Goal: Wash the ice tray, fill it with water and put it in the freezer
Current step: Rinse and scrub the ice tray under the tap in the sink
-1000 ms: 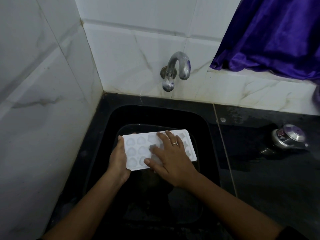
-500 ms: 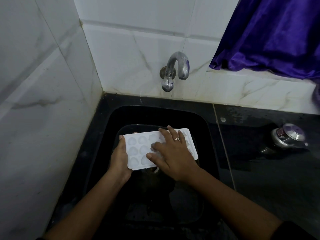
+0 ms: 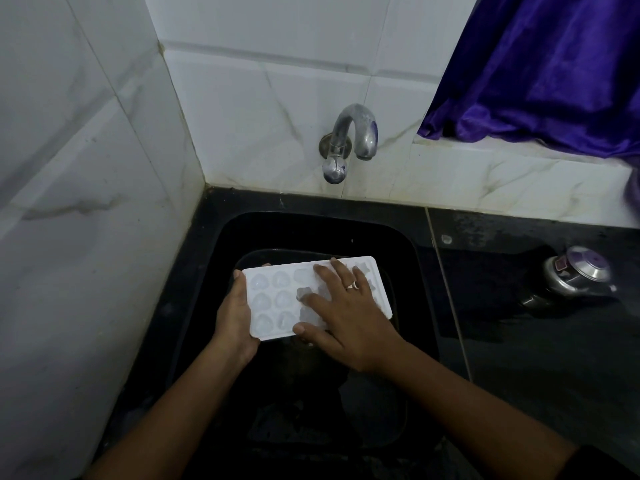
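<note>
Ice tray [image 3: 273,299], white with rows of moulded wells, lies level in the lower middle of the frame over a black sink [image 3: 311,230]; whether anything beneath supports it cannot be told in the dark basin. The left hand [image 3: 235,320] has its grip closed on the tray's left short edge, thumb on top and fingertips showing past the far rim. The right hand [image 3: 349,317], wearing a ring [image 3: 354,285], lies flat with spread fingers on the tray's right half, hiding most wells there. A steel tap [image 3: 349,140] juts from the tiled wall at upper centre. A purple curtain [image 3: 540,71] is cut off at the upper right. On the dark bench [image 3: 554,358] at the right stands a steel lidded vessel [image 3: 578,275], too dim to identify further.
</note>
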`<act>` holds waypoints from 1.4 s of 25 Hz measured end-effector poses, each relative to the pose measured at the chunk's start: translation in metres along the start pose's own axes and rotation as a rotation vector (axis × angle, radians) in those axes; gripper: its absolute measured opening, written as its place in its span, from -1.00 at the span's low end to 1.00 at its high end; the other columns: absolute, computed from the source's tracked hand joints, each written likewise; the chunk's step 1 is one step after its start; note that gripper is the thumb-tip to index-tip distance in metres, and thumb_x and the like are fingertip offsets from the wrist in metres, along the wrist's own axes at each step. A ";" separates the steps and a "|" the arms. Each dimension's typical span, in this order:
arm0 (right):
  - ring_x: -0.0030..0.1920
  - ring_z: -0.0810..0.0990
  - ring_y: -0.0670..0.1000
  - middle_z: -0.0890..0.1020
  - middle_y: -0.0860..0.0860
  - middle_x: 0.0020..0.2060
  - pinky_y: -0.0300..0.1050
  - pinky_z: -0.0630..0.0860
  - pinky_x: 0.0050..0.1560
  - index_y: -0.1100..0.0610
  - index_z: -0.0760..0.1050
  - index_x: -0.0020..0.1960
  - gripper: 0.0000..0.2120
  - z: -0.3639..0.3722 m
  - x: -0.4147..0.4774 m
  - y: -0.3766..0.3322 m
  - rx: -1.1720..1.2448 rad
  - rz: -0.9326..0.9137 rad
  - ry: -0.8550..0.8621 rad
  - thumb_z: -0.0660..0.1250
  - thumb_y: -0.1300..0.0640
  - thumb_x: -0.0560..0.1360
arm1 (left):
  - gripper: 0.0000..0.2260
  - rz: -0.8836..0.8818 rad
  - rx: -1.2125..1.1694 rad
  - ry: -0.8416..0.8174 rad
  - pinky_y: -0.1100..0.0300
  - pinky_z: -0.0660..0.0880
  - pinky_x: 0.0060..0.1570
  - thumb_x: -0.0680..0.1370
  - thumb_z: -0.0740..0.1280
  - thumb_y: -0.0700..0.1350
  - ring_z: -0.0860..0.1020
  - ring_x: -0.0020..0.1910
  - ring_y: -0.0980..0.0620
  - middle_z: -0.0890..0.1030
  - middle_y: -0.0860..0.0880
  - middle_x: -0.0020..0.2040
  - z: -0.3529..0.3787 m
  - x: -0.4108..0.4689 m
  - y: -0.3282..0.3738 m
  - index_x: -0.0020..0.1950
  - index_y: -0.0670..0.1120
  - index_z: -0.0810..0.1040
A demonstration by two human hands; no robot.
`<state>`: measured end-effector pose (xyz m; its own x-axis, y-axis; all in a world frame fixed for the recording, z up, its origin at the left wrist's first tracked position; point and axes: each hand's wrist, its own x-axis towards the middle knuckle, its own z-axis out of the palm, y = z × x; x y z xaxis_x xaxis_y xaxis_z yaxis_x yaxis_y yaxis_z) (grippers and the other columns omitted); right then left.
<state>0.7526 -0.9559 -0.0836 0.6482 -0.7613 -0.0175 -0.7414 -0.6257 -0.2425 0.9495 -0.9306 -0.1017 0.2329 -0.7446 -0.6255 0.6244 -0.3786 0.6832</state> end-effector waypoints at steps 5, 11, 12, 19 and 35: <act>0.66 -0.05 0.18 0.20 0.12 0.62 0.32 -0.09 0.60 -0.06 0.51 0.32 -0.39 -0.001 0.006 -0.007 0.073 0.062 0.036 -0.06 -0.43 0.63 | -0.47 -0.009 -0.003 -0.023 -0.12 0.63 0.00 0.72 0.02 0.28 0.69 0.19 -0.25 0.72 -0.16 0.23 0.003 0.000 -0.001 0.37 0.01 0.62; 0.67 -0.08 0.17 0.18 0.10 0.64 0.33 -0.12 0.60 -0.10 0.53 0.32 -0.41 -0.005 0.007 -0.003 0.073 0.080 0.034 -0.05 -0.42 0.63 | -0.48 -0.027 -0.004 -0.020 -0.05 0.66 -0.15 0.73 0.02 0.27 0.76 0.01 -0.16 0.75 -0.13 0.17 0.002 0.000 -0.001 0.33 0.02 0.64; 0.67 -0.07 0.17 0.18 0.10 0.63 0.33 -0.11 0.60 -0.07 0.53 0.31 -0.39 -0.002 0.007 -0.006 0.076 0.079 0.033 -0.05 -0.43 0.62 | -0.48 -0.026 -0.009 -0.023 -0.05 0.67 -0.17 0.73 0.02 0.27 0.76 0.01 -0.17 0.75 -0.14 0.17 0.003 0.000 -0.002 0.32 0.01 0.64; 0.67 -0.08 0.16 0.18 0.10 0.63 0.32 -0.13 0.61 -0.09 0.53 0.29 -0.38 -0.002 0.008 -0.004 0.093 0.101 0.033 -0.09 -0.44 0.62 | -0.47 -0.030 -0.019 -0.017 -0.13 0.63 0.01 0.72 0.03 0.28 0.70 0.16 -0.24 0.73 -0.16 0.21 0.002 0.004 -0.004 0.35 0.00 0.63; 0.66 -0.04 0.17 0.22 0.12 0.61 0.30 -0.14 0.61 -0.05 0.53 0.30 -0.38 -0.001 0.004 -0.005 0.076 0.063 0.030 -0.05 -0.43 0.62 | -0.47 -0.014 -0.011 -0.025 -0.09 0.64 -0.03 0.72 0.03 0.28 0.72 0.13 -0.22 0.73 -0.15 0.21 -0.001 0.006 -0.005 0.37 0.01 0.63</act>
<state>0.7588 -0.9565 -0.0811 0.5943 -0.8042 -0.0060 -0.7645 -0.5627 -0.3145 0.9484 -0.9324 -0.1090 0.2056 -0.7526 -0.6256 0.6359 -0.3831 0.6699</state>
